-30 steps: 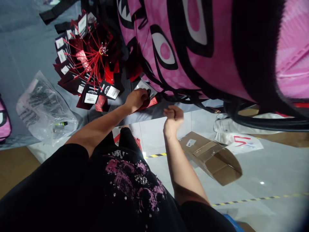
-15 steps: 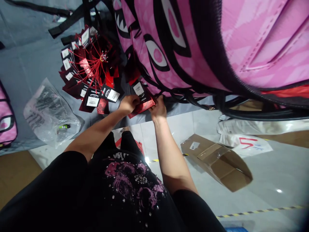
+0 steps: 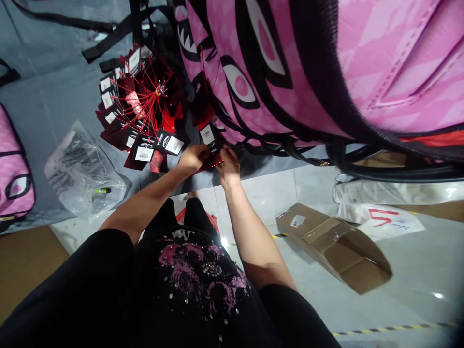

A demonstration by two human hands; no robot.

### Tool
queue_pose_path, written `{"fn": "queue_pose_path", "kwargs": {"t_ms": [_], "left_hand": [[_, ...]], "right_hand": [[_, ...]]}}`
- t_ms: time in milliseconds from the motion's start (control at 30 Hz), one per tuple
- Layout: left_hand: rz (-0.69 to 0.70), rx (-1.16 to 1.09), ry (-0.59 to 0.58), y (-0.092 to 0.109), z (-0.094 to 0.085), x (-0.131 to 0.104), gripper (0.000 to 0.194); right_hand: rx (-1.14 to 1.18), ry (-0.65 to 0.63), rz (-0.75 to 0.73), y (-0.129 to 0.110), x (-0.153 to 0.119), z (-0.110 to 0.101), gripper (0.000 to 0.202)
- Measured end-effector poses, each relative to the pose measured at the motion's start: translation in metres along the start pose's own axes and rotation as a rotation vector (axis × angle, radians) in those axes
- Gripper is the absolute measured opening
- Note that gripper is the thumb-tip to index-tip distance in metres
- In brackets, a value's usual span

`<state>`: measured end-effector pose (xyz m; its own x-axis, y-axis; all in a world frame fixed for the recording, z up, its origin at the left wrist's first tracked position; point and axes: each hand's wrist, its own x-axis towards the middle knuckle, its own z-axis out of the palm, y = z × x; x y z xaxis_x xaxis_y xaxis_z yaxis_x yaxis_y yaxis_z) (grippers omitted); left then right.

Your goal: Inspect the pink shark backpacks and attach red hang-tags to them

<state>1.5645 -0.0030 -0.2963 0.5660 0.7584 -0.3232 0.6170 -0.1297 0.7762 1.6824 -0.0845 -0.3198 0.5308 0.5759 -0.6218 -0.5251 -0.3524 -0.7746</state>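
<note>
Close to the table's front edge, my left hand (image 3: 195, 157) and my right hand (image 3: 229, 166) are closed on a dark red hang tag (image 3: 208, 135) with a white barcode sticker. Its red lower part is mostly hidden between my fingers. Just beyond it stands a pink backpack (image 3: 268, 72) printed with eyes and teeth, its black straps hanging toward my right hand. To the left, a fanned bunch of hang tags (image 3: 144, 149) lies on the table, their red strings gathered at one knot.
A clear plastic bag (image 3: 81, 169) with a small green-labelled item (image 3: 102, 191) lies at the left of the grey table (image 3: 68, 96). Another pink bag (image 3: 14, 174) is at the far left. An open cardboard box (image 3: 333, 244) and white wrapped packages (image 3: 395, 191) rest on the floor.
My right hand has moved left, closer to my left hand. The tag's red part, which was spread out flat, now shows only as a thin strip. The view has shifted slightly.
</note>
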Motion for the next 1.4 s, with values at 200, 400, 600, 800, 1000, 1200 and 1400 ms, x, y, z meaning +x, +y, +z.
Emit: {"fn": "queue_pose_path", "kwargs": {"t_ms": [200, 400, 600, 800, 1000, 1200, 1400], "left_hand": [[0.047, -0.176, -0.006, 0.004, -0.029, -0.044, 0.01], [0.141, -0.372, 0.192, 0.032, -0.078, -0.133, 0.019], [0.233, -0.439, 0.342, 0.054, -0.135, -0.189, 0.022], [0.229, -0.492, 0.363, 0.043, -0.184, -0.228, 0.02], [0.294, -0.502, 0.403, 0.031, -0.212, -0.249, 0.017], [0.353, -0.497, 0.285, 0.018, -0.221, -0.258, 0.021], [0.443, -0.525, 0.18, 0.025, -0.212, -0.249, 0.028]], "right_hand": [[-0.17, -0.064, -0.203, -0.019, -0.063, 0.017, 0.02], [-0.314, -0.322, -0.498, -0.07, -0.14, 0.046, 0.022], [-0.316, -0.464, -0.581, -0.114, -0.193, 0.104, 0.01], [-0.321, -0.516, -0.705, -0.122, -0.243, 0.154, 0.007], [-0.34, -0.512, -0.71, -0.118, -0.271, 0.182, 0.009], [-0.259, -0.464, -0.631, -0.112, -0.286, 0.186, 0.01], [-0.227, -0.342, -0.624, -0.109, -0.292, 0.161, 0.009]]}}
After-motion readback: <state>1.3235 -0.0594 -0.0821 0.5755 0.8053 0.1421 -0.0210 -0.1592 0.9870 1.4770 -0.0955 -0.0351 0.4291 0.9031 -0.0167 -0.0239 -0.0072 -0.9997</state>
